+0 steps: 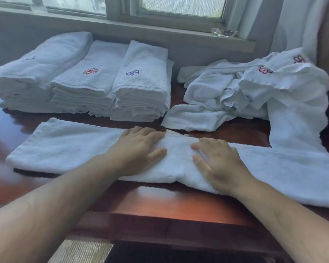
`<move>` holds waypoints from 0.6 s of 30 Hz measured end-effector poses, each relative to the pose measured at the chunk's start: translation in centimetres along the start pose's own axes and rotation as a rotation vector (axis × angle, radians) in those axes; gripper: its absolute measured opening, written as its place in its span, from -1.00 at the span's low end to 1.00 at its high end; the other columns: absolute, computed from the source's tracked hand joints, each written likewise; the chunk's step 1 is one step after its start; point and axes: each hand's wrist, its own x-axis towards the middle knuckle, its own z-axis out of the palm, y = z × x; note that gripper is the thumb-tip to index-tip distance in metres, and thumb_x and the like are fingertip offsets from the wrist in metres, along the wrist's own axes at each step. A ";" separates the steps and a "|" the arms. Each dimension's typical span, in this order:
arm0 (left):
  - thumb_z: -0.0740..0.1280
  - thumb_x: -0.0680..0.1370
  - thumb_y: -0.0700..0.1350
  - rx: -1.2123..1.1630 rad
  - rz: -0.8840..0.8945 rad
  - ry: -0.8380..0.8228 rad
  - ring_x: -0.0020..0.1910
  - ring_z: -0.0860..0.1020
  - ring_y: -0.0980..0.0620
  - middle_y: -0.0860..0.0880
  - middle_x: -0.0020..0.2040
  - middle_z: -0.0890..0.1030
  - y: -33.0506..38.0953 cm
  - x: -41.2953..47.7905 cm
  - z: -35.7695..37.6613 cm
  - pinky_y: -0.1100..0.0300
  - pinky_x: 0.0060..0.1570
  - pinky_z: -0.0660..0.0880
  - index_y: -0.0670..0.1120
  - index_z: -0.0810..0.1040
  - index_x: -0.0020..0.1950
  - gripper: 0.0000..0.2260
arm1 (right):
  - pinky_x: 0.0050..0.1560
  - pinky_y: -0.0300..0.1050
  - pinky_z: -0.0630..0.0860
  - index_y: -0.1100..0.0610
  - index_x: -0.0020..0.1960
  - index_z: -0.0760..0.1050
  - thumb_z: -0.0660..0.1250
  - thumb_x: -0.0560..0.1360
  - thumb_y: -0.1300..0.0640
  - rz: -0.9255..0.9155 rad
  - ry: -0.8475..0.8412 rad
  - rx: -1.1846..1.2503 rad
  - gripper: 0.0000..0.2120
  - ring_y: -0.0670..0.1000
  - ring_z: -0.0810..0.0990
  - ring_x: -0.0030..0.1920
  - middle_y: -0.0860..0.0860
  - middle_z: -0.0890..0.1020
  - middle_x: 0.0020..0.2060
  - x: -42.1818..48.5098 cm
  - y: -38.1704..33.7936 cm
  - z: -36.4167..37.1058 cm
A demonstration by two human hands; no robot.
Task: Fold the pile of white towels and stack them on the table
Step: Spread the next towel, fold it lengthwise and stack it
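Your left hand (139,149) and right hand (219,164) lie flat, fingers spread, pressing side by side on the middle of a long folded towel (65,147) that stretches across the near part of the wooden table (160,204). Three stacks of folded towels (95,82) sit at 11 o'clock from your hands. The loose pile of unfolded towels (254,88) lies at 2 o'clock, touching the long towel's right end.

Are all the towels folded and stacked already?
No: an unfolded pile lies at the right of the table, and both hands, left and right, press flat on a long towel.
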 end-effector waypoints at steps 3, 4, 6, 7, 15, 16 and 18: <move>0.10 0.61 0.32 0.024 0.021 -0.076 0.52 0.15 0.04 0.15 0.57 0.23 -0.4 -0.1 -0.3 0.06 0.52 0.03 0.18 0.17 0.60 -0.42 | 0.42 -0.06 0.13 -0.17 0.41 0.44 0.15 0.64 -0.11 -0.010 -0.043 0.024 -0.64 -0.06 0.25 0.45 -0.15 0.37 0.47 0.2 0.5 -0.8; 0.12 0.62 0.30 0.024 0.013 -0.089 0.53 0.13 0.03 0.14 0.58 0.21 -0.3 -0.1 -0.4 0.05 0.54 0.00 0.17 0.16 0.60 -0.43 | 0.45 -0.04 0.14 -0.16 0.41 0.45 0.16 0.65 -0.11 -0.010 -0.041 0.023 -0.65 -0.06 0.26 0.46 -0.15 0.38 0.47 0.3 0.5 -0.9; 0.12 0.65 0.21 0.021 -0.002 -0.070 0.55 0.11 0.02 0.13 0.59 0.20 0.3 0.2 -0.4 0.01 0.56 -0.04 0.18 0.15 0.60 -0.48 | 0.45 -0.04 0.12 -0.15 0.40 0.46 0.15 0.65 -0.12 0.003 -0.027 0.012 -0.65 -0.06 0.27 0.47 -0.14 0.39 0.48 0.4 0.3 -1.0; 0.11 0.66 0.18 0.004 -0.004 -0.051 0.55 0.10 0.01 0.12 0.59 0.19 0.8 0.2 -0.3 0.01 0.56 -0.05 0.19 0.16 0.60 -0.51 | 0.44 -0.06 0.09 -0.14 0.42 0.44 0.13 0.64 -0.15 0.010 -0.031 0.009 -0.62 -0.06 0.25 0.49 -0.13 0.38 0.49 0.4 0.1 -0.9; -0.16 0.48 0.50 0.070 0.091 -0.180 0.62 -0.20 0.09 0.10 0.66 -0.15 1.8 -0.1 0.9 -0.06 0.56 -0.28 0.28 -0.11 0.61 -0.27 | 0.58 0.02 -0.21 -0.18 0.63 -0.02 -0.13 0.61 -0.33 -0.041 -0.259 -0.109 -0.38 -0.03 -0.20 0.62 -0.10 -0.10 0.64 -0.3 0.5 -0.8; -0.16 0.48 0.50 0.077 0.096 -0.190 0.62 -0.20 0.09 0.11 0.65 -0.16 1.6 -0.1 0.8 -0.04 0.55 -0.28 0.29 -0.13 0.61 -0.27 | 0.58 0.02 -0.22 -0.18 0.63 -0.04 -0.13 0.61 -0.33 -0.047 -0.271 -0.106 -0.37 -0.03 -0.22 0.62 -0.11 -0.12 0.64 -0.3 0.6 -0.9; -0.16 0.50 0.48 0.092 0.098 -0.211 0.62 -0.19 0.10 0.13 0.65 -0.17 1.5 0.1 0.8 -0.04 0.55 -0.28 0.30 -0.15 0.61 -0.30 | 0.59 0.02 -0.23 -0.18 0.63 -0.05 -0.14 0.60 -0.34 -0.052 -0.280 -0.092 -0.36 -0.04 -0.23 0.62 -0.11 -0.13 0.64 -0.2 0.7 -0.9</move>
